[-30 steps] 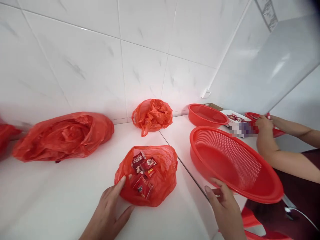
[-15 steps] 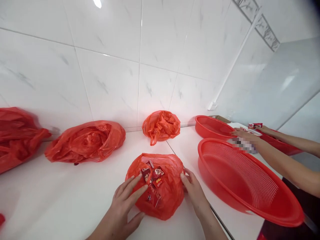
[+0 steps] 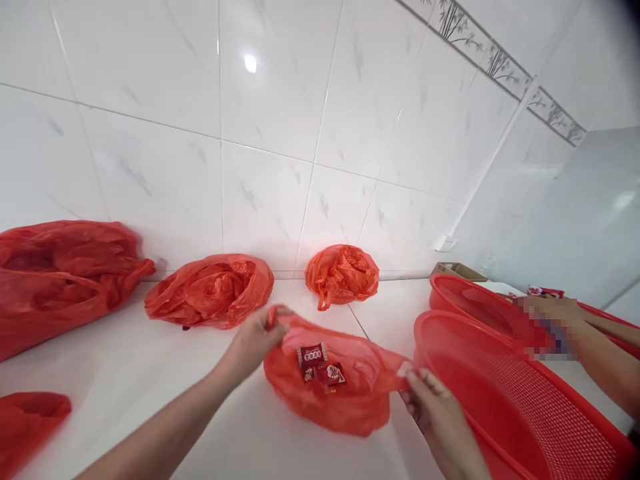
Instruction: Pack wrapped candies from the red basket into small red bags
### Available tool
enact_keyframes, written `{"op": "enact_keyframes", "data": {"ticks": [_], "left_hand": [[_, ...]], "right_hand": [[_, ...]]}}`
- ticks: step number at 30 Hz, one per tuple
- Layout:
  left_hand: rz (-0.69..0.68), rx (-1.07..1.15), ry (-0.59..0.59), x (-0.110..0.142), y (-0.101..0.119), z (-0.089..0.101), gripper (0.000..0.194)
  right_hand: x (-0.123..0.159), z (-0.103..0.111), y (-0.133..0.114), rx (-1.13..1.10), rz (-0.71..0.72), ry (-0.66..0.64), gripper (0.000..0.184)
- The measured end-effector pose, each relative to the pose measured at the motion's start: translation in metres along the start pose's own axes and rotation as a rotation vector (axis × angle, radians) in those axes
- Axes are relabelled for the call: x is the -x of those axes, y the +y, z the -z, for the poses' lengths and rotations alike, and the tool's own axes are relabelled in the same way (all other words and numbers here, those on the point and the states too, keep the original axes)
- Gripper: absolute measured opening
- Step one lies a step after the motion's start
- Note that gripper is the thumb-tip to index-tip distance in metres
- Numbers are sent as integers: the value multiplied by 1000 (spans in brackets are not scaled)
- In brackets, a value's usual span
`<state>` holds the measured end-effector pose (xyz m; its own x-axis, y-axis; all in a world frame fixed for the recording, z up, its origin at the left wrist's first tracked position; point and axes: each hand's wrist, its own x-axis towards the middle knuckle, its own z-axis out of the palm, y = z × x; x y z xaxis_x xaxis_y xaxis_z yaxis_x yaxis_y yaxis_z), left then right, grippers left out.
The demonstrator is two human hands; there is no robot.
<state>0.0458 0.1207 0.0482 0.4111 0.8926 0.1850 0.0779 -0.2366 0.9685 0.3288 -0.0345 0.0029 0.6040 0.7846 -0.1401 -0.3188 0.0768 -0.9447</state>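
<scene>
A thin red plastic bag (image 3: 340, 410) rests on the white table in front of me, its mouth pulled wide. My left hand (image 3: 257, 343) pinches the rim at its left. At the opposite side, my right hand (image 3: 435, 407) grips the rim between thumb and fingers. Several small wrapped packets lie inside, among them a dark red packet (image 3: 312, 356) with pale lettering and a red-and-white one (image 3: 335, 375) beside it. The others are partly covered.
Along the tiled wall sit a small red bag (image 3: 343, 273), a wider one (image 3: 213, 290) and a large one (image 3: 65, 287). Red plastic baskets (image 3: 425, 333) stand at right, where a co-worker's arm (image 3: 605, 360) reaches over. Another red bag (image 3: 33, 427) lies at lower left.
Both hands have closed on the bag's rim and stretched its mouth sideways; the left has risen. The packets inside have shifted. My view has turned, so the background sits lower.
</scene>
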Motion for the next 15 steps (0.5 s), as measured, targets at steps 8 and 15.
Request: {"op": "enact_keyframes", "data": {"ticks": [8,15], "left_hand": [[-359,234,-9,-14,105,16,38],[-318,346,-75,-15,103,6,24]], "right_hand": [[8,-15,-77,-199,302,122,29],[18,-3,-66,-82,313,98,24]]}}
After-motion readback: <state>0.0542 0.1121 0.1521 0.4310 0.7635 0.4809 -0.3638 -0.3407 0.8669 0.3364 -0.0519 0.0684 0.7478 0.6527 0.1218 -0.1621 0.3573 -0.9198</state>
